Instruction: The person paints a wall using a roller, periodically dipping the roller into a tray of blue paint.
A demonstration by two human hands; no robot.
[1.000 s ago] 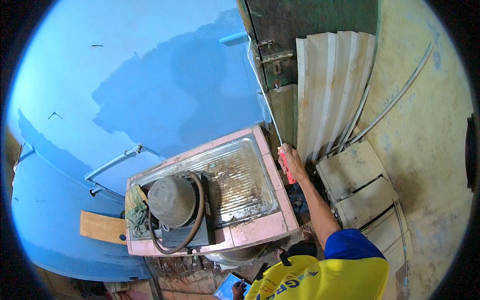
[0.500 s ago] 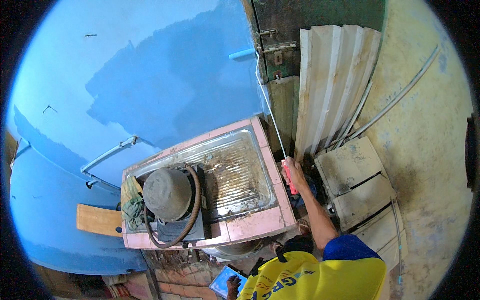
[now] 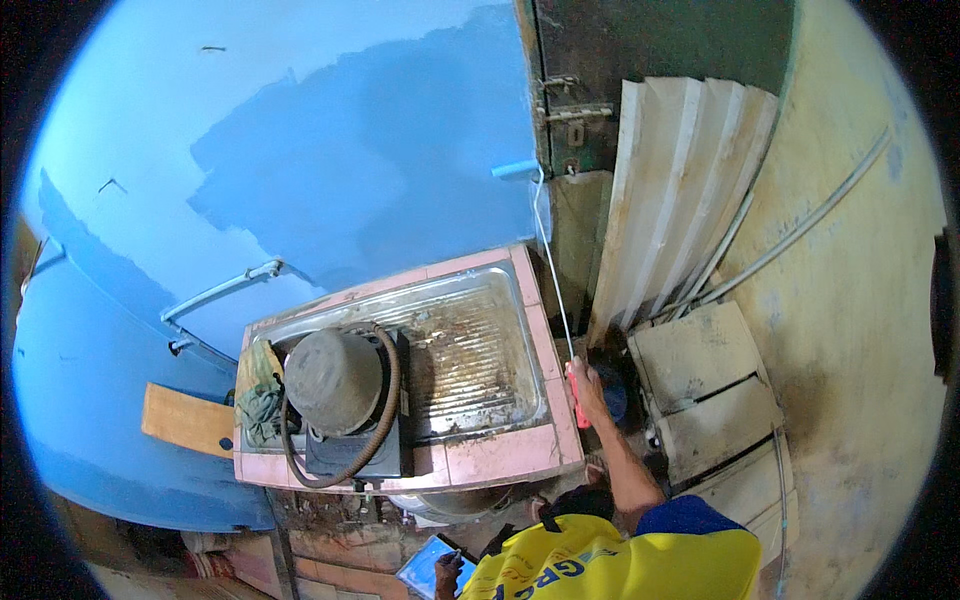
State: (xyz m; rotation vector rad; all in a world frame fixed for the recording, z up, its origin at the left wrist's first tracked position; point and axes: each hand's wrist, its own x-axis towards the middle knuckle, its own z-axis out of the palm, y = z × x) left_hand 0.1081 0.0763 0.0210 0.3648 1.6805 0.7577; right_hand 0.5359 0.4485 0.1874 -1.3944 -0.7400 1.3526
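Observation:
My right hand (image 3: 588, 388) is wrapped round the red handle (image 3: 577, 408) of a long paint roller. Its thin rod reaches up to a blue roller head (image 3: 515, 169), which lies against the blue wall (image 3: 440, 190) close to the door frame. Low in the view, my left hand (image 3: 447, 575) is closed on the edge of a paint tray (image 3: 425, 562) with blue paint in it; its fingers are partly hidden. A darker blue patch with an uneven border spreads over the lighter wall behind the sink.
A pink-tiled counter holds a steel sink (image 3: 480, 350) bearing an upturned grey pot (image 3: 333, 380), a brown hose (image 3: 385, 430) and a cloth (image 3: 262, 410). Pipes (image 3: 220, 290) jut from the wall. Corrugated sheets (image 3: 690, 190) lean by the green door (image 3: 660, 40); beige boxes (image 3: 700, 360) stand right.
The roller head has moved down the wall beside the door frame, and my right hand has come lower with it. My left hand still holds the tray. The whole view has shifted slightly.

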